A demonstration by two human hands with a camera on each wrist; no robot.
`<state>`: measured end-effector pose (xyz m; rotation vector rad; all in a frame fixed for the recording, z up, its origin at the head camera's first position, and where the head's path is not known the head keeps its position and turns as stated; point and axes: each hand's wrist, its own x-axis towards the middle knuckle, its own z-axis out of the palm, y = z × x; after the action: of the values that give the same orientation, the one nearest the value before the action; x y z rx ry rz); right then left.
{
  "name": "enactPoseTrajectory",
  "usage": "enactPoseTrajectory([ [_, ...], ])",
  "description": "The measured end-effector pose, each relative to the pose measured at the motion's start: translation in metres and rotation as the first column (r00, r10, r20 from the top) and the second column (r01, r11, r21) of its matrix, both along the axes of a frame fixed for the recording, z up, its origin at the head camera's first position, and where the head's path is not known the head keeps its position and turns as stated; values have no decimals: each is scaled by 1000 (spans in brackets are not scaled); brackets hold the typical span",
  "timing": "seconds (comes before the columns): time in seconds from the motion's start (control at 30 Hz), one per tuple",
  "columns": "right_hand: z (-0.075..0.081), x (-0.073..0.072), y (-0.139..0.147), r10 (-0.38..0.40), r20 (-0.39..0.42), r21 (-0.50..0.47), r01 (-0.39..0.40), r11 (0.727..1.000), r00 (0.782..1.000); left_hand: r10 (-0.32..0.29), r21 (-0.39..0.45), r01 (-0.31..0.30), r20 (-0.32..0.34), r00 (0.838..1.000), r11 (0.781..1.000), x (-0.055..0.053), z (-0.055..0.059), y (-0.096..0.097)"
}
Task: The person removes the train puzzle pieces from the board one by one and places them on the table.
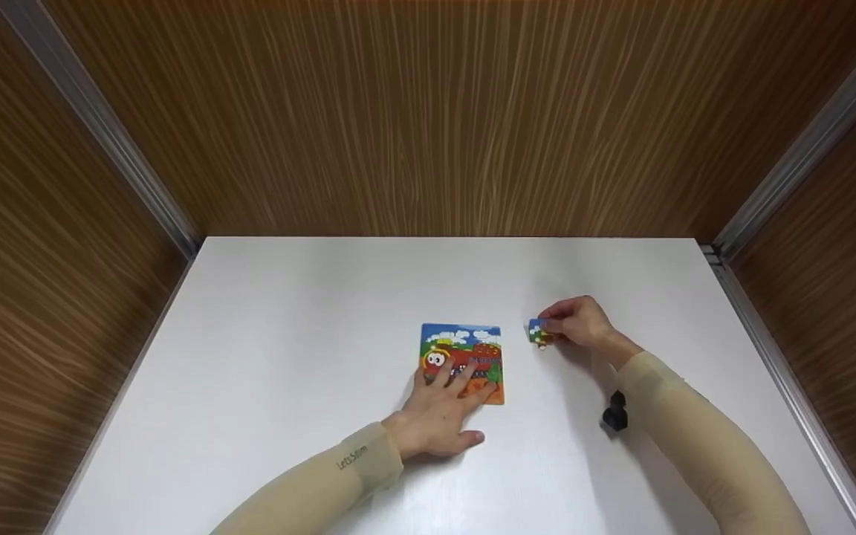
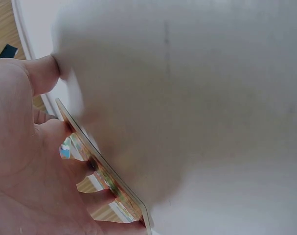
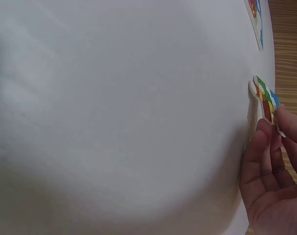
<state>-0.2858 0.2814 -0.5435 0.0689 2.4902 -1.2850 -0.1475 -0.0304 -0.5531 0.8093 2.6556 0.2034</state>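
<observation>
A colourful jigsaw puzzle (image 1: pixel 465 338) lies flat on the white table, printed with a blue sky, clouds and a red character with big round eyes. My left hand (image 1: pixel 435 416) is spread over its lower part, fingertips pressing on it and covering some of the picture. In the left wrist view the thumb stands out to the side, off the puzzle. To the right of the puzzle, my right hand (image 1: pixel 580 321) pinches a puzzle piece (image 1: pixel 536 331) between thumb and fingers. Blue, green, yellow and red show on that piece (image 3: pixel 265 100) in the right wrist view.
A small black object (image 1: pixel 616 412) stands on the table (image 1: pixel 309 312) beside the right forearm; its kind cannot be told. Wood-patterned panels (image 1: pixel 443 119) rise behind the table and along both sides.
</observation>
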Motion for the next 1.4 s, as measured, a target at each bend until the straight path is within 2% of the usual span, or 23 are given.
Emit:
enactPoseTrajectory([
  [0.13,-3,-2,1,25,-57,55,-22,998,998,-2,4,1,5,1000,1000,-1,-1,0],
  [0.27,-6,-3,0,82,-143,135,-63,989,986,-5,-6,6,3,1000,1000,0,0,0],
  [0.37,-7,-3,-2,102,-177,167,-72,983,979,-6,-13,6,2,1000,1000,1,1,0],
  [0.67,-8,-2,-7,67,-133,168,-45,985,989,-8,-10,8,12,1000,1000,0,0,-1],
  [1.13,-9,-4,-6,94,-162,203,-60,977,982,-6,11,6,14,1000,1000,0,0,-1],
  [1.4,-5,-1,-7,118,-201,221,-72,973,973,-10,6,11,-15,1000,1000,1,0,-1],
])
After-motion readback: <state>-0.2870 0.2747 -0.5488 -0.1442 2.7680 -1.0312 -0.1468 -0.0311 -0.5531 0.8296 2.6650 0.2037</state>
